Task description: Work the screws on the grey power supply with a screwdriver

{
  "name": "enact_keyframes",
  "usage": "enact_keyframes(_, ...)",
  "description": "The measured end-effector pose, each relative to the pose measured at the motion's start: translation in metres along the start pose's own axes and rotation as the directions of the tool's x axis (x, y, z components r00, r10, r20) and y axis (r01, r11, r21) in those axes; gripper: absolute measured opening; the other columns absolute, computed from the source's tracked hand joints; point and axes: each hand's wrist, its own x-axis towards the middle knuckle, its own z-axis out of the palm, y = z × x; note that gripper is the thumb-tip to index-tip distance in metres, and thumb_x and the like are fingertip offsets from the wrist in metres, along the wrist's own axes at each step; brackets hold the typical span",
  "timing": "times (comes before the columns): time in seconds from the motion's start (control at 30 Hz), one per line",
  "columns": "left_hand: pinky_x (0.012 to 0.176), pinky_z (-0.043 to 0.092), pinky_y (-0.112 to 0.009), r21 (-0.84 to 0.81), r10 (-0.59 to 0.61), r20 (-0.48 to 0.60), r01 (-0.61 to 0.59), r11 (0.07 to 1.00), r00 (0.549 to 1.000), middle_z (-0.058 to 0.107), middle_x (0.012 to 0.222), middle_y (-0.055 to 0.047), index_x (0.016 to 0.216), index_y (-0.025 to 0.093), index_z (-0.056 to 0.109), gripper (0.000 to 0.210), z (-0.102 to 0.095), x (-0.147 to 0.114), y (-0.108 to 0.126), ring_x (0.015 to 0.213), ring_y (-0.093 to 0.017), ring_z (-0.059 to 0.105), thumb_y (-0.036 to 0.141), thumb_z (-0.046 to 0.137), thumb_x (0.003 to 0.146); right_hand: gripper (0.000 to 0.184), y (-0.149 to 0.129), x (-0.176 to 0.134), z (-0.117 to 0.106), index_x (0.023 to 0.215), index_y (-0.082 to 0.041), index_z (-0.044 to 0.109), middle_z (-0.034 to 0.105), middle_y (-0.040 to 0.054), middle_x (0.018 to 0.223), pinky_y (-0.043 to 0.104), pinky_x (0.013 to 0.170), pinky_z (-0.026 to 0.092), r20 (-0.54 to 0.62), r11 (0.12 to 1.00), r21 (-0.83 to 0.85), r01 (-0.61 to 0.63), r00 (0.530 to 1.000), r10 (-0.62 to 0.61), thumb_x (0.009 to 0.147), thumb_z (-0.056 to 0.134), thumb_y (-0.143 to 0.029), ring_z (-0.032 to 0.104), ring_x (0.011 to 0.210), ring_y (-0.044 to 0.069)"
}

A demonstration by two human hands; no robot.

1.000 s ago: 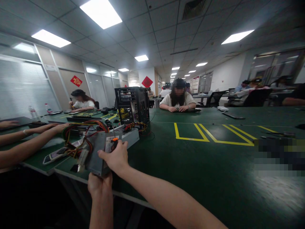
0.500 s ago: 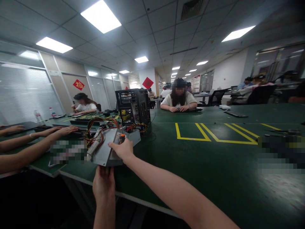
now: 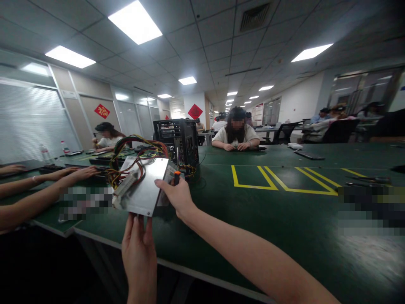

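A silver computer power supply point(image 3: 148, 185) with a bundle of coloured cables point(image 3: 136, 147) is held up tilted above the table's near edge. Beneath it, my left hand point(image 3: 139, 245) is closed on its lower edge with the fingertips. My right hand point(image 3: 179, 196) grips its right side, thumb on the metal casing, most fingers hidden behind. In that same hand a screwdriver point(image 3: 176, 177) with a black and orange handle points upward. A white multi-pin connector point(image 3: 126, 185) hangs across the casing's left side. Just behind stands an open black computer case point(image 3: 190, 141).
The green table point(image 3: 221, 228) carries yellow tape outlines point(image 3: 256, 187). Another person's hands point(image 3: 79, 173) rest at the left. Across the table sits a co-worker point(image 3: 236, 135). At the right lie a dark tablet-like slab point(image 3: 308, 154) and tools point(image 3: 370, 180).
The power supply has been raised slightly and turned, so its broad silver face now shows more toward me. My right hand has shifted right with it; both hands keep their hold.
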Motion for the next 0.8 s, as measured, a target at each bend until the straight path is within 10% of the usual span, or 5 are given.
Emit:
enact_keyframes(0.23,0.102,0.037,-0.033,-0.233,-0.178,0.039,0.182,0.955,0.983,0.056,0.123,-0.007,0.111,0.019,0.058,0.034,0.045,-0.021,-0.010,0.117,-0.019,0.048,0.021,0.053,0.078,0.029,-0.026,0.002,-0.054,0.070,-0.014,0.058,0.054,-0.0056,0.057,0.018,0.044,0.036,-0.130,0.995,0.083,-0.058,0.989,0.068,0.054,0.075,-0.031,0.046,0.048,0.006)
enact_keyframes(0.37,0.104,0.034,-0.034,-0.086,-0.252,0.214,0.275,0.958,0.944,0.046,0.133,-0.005,0.123,0.022,0.049,0.045,0.058,-0.032,-0.023,0.123,-0.019,0.042,0.021,0.052,0.077,0.021,-0.026,0.006,-0.091,0.065,-0.015,0.055,0.050,-0.0071,0.050,0.018,0.038,0.032,-0.232,0.979,0.109,-0.170,0.954,0.191,0.059,0.071,-0.028,0.040,0.039,0.005)
enact_keyframes(0.5,0.099,0.036,-0.039,0.343,-0.126,0.464,-0.046,0.938,0.877,0.043,0.133,-0.008,0.130,0.023,0.038,0.057,0.052,-0.040,-0.034,0.121,-0.023,0.043,0.034,0.055,0.076,0.019,-0.013,0.007,-0.119,0.067,-0.015,0.054,0.045,-0.0080,0.046,0.018,0.036,0.033,-0.304,0.937,0.109,-0.331,0.887,0.348,0.069,0.066,-0.030,0.035,0.036,0.005)
enact_keyframes(0.63,0.091,0.035,-0.045,0.681,-0.159,0.643,-0.464,0.567,0.749,0.053,0.116,-0.005,0.107,0.028,0.058,0.035,0.042,-0.047,-0.034,0.109,-0.026,0.047,0.031,0.058,0.072,0.024,0.006,0.007,-0.137,0.091,-0.012,0.057,0.059,0.0007,0.077,0.023,0.054,0.047,-0.302,0.867,0.052,-0.496,0.819,0.487,0.081,0.059,-0.033,0.055,0.059,0.009)
enact_keyframes(0.8,0.084,0.032,-0.041,0.737,-0.212,0.672,-0.612,0.289,0.710,0.059,0.097,0.000,0.083,0.028,0.063,0.014,0.040,-0.036,-0.030,0.095,-0.021,0.051,0.027,0.050,0.080,0.029,0.017,0.021,-0.160,0.112,-0.015,0.051,0.055,0.0068,0.109,0.037,0.077,0.049,-0.217,0.812,-0.070,-0.580,0.803,0.555,0.088,0.051,-0.032,0.057,0.092,0.018)
